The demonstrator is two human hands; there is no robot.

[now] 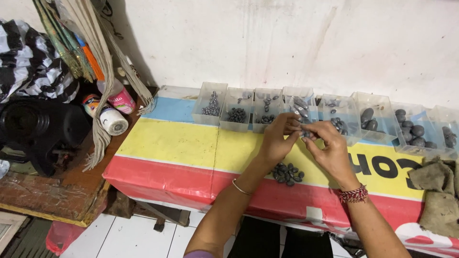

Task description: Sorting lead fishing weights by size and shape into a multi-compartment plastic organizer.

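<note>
As fingertips meet, sinker between left hand, right hand.

Scuffed white wall, white tiled floor, worn wooden bench, dim corner left

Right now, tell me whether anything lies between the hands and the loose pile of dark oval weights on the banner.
Nothing visible does. The left hand and right hand meet just above the pile of weights, pinching a small dark piece between the fingertips. Only bare banner-covered table lies beneath; the clear trays sit behind the hands.
</note>
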